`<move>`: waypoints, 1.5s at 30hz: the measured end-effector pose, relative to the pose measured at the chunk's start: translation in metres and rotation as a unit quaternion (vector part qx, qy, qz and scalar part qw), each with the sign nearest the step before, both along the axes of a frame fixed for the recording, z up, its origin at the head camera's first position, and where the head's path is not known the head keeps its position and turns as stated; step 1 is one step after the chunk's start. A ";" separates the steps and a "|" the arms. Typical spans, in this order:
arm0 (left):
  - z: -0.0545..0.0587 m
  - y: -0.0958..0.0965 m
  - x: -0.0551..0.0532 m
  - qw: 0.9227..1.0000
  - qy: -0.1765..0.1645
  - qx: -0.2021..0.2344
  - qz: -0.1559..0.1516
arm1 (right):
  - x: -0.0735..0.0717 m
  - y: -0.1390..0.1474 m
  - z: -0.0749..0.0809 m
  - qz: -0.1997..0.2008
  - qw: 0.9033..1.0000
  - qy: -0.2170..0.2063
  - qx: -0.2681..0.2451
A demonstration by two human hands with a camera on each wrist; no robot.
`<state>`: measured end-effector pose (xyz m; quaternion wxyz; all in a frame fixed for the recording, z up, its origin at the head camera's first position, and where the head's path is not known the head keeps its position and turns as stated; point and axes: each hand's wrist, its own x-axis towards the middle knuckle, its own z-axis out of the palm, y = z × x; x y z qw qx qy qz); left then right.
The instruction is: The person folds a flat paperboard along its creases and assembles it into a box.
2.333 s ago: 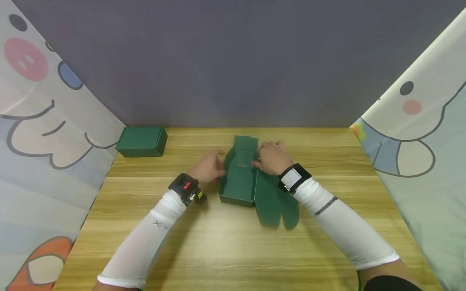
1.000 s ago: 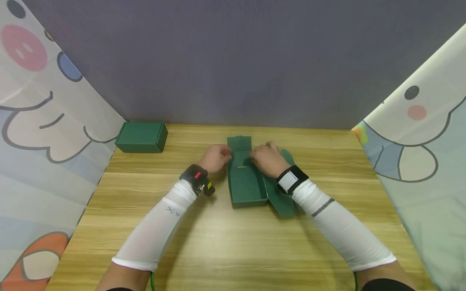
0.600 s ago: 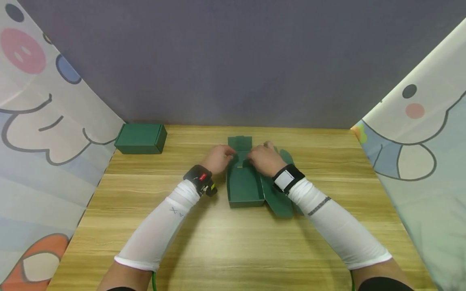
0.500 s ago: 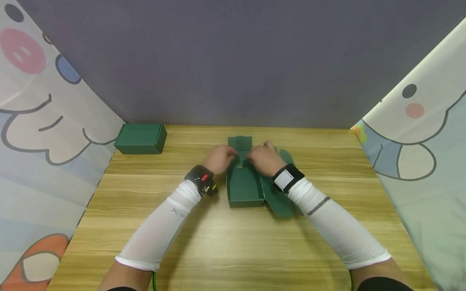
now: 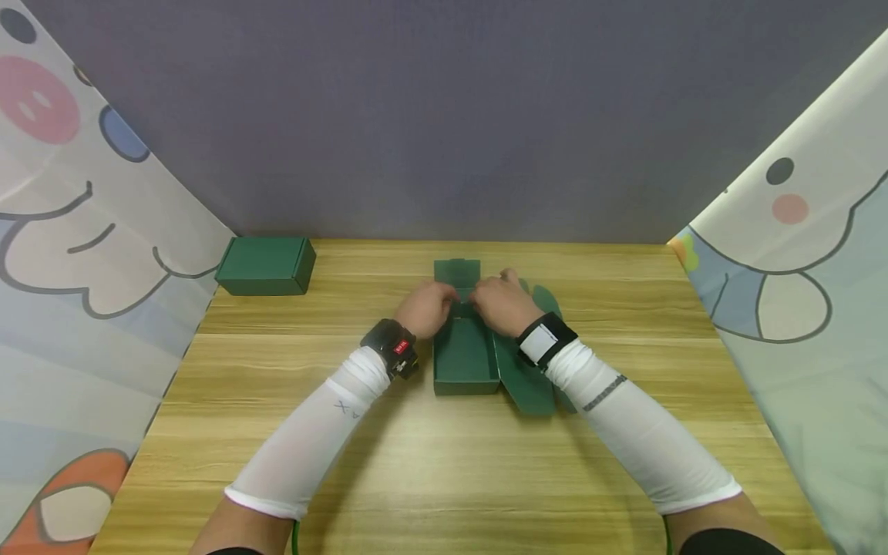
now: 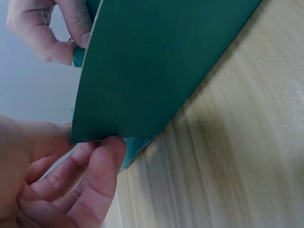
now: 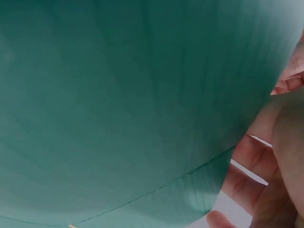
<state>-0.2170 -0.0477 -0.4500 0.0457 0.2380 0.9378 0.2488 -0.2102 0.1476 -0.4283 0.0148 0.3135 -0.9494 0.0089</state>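
An open, dark-green rectangular cardboard box sits on the pale wood-grained desk near the centre of the frame, its flat green lid splayed toward the lower right. The person's 2 hands grip its upper end: the left hand pinches the left edge, the right hand the right side. 1 closed, dark-green cardboard carton sits centre left.

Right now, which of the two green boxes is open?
The middle box: its lid is spread out to the right, while the far-left box is closed.
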 end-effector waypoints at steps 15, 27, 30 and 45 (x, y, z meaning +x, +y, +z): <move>0.005 0.006 0.006 1.000 0.013 0.003 0.028 | 0.004 -0.004 0.004 0.000 1.000 0.008 0.024; 0.005 0.010 0.009 0.998 0.033 -0.041 0.037 | -0.031 -0.003 0.026 -0.057 0.998 -0.041 0.003; 0.007 0.011 0.010 0.998 0.032 -0.046 0.043 | -0.050 -0.002 0.026 -0.095 0.994 -0.056 -0.011; 0.006 0.009 0.011 0.996 0.058 -0.046 0.046 | -0.059 -0.002 0.035 -0.125 0.979 -0.154 -0.055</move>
